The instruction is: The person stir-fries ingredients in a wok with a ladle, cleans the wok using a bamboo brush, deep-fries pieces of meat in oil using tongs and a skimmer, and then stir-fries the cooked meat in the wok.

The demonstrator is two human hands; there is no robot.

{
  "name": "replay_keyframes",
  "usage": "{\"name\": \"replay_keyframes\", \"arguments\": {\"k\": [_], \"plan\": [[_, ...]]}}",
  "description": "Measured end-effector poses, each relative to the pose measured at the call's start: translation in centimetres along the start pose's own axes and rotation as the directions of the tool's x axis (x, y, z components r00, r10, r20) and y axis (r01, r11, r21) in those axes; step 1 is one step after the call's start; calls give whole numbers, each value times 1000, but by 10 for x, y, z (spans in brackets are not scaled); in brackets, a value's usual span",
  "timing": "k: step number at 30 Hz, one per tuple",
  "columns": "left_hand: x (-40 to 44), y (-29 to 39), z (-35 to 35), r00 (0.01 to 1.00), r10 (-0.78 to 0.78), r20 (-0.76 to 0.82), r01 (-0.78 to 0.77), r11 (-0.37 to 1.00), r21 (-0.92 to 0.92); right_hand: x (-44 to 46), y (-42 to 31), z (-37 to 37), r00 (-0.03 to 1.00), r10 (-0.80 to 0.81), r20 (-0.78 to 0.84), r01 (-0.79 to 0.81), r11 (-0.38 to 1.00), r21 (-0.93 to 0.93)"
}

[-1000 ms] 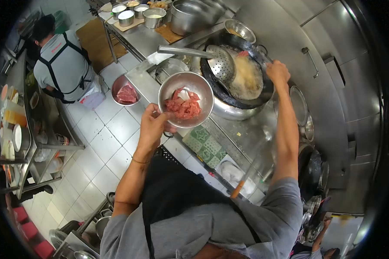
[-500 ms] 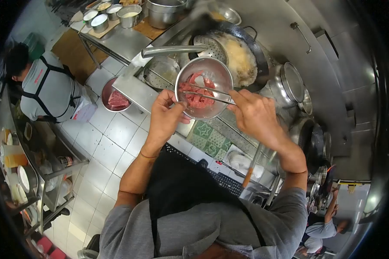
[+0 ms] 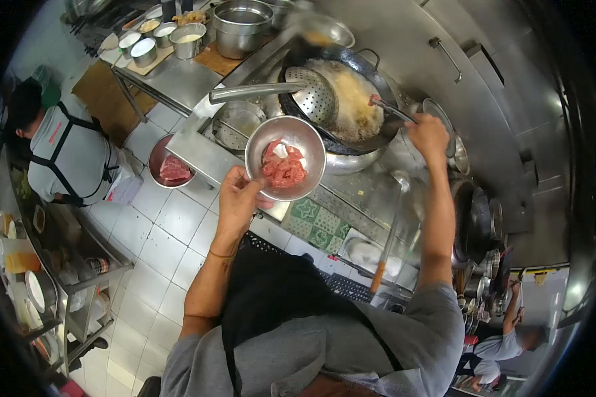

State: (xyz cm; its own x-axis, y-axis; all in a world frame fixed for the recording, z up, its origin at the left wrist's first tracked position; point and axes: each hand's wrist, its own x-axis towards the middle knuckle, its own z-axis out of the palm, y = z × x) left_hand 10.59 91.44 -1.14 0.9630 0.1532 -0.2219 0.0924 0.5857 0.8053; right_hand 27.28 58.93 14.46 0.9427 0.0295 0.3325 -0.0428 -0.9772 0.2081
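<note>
My left hand (image 3: 237,198) is closed on the near-left rim of a steel mixing bowl (image 3: 314,165), which it holds up. Inside lie pieces of raw red meat (image 3: 286,175) and a white lump (image 3: 280,151). Stretched out to the right, my right hand (image 3: 428,137) grips a pair of metal tongs (image 3: 396,111). A small reddish piece (image 3: 375,100), seemingly meat, is at their tips, above the right side of a black wok (image 3: 298,55). Pale foaming liquid (image 3: 354,96) bubbles in the wok. A perforated ladle (image 3: 316,99) rests across its left side, handle pointing left.
Left of the bowl, a strainer (image 3: 240,124) sits on the steel counter. A bowl with a large meat piece (image 3: 174,169) stands lower down. A long wooden-handled utensil (image 3: 381,268) leans in front of the stove. One co-worker (image 3: 73,145) is at left; others work at far right.
My right hand has moved the tongs out of the mixing bowl, right and away from me, to above the wok. The bowl in my left hand has shifted slightly left and nearer me.
</note>
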Motion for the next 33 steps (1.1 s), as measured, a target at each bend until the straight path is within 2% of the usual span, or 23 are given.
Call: {"name": "replay_keyframes", "arguments": {"k": [2,3,5,6,8,10,12,14,15,17,18,20,22,23,25,26,28,31,32,33], "plan": [[-3,5,0,1000,-19,0,19,1000,-16,25,7,46,980,58,189,-45,996,-73],[-5,6,0,1000,-22,-19,22,1000,-6,24,8,53,980,62,191,-48,996,-76],[-7,8,-2,998,-22,-51,22,1000,-3,26,6,62,970,187,158,-189,982,-1],[-8,9,-4,998,-11,-63,12,1000,9,26,6,57,972,170,160,-172,985,1],[-11,8,-11,995,-7,-97,9,1000,29,11,9,28,989,41,-142,-24,993,119],[-8,5,-16,995,26,-101,-26,1000,6,-11,-9,-27,984,-78,-162,125,945,303],[-7,7,-17,994,44,-101,-42,999,23,-34,-26,-69,964,-252,-89,266,886,379],[-5,13,-11,996,41,-76,-37,998,44,-57,-47,-93,878,-477,37,411,792,451],[-7,16,-7,997,33,-69,-30,998,49,-70,-59,-98,818,-575,30,514,752,413],[-9,24,1,996,74,-47,-71,995,66,-89,-80,-92,787,-612,81,561,764,320],[-9,26,3,998,55,-37,-53,996,72,-92,-88,-88,795,-599,96,545,774,323],[-7,26,9,985,172,-5,-170,974,151,-90,-97,-74,735,-667,119,579,710,401],[-5,25,10,976,218,17,-219,966,139,-86,-93,-55,720,-694,29,644,683,345],[-2,25,8,982,189,-4,-186,971,149,-89,-89,-56,740,-668,78,605,712,358],[0,24,5,988,156,-2,-155,982,105,-87,-79,-71,739,-670,-64,644,676,357],[2,21,4,991,131,-26,-127,984,128,-90,-74,-74,765,-643,-34,609,705,364],[2,19,5,996,75,-57,-65,984,166,-95,-65,-77,757,-630,-172,647,691,322],[4,15,10,999,20,-31,-14,978,206,-102,-58,-66,790,-581,-195,606,692,393],[6,14,11,1000,-6,-7,7,977,212,-106,-58,-61,842,-523,-133,520,720,459],[7,14,13,1000,-25,17,21,976,216,-109,-56,-55,850,-509,-135,508,724,467]]}}
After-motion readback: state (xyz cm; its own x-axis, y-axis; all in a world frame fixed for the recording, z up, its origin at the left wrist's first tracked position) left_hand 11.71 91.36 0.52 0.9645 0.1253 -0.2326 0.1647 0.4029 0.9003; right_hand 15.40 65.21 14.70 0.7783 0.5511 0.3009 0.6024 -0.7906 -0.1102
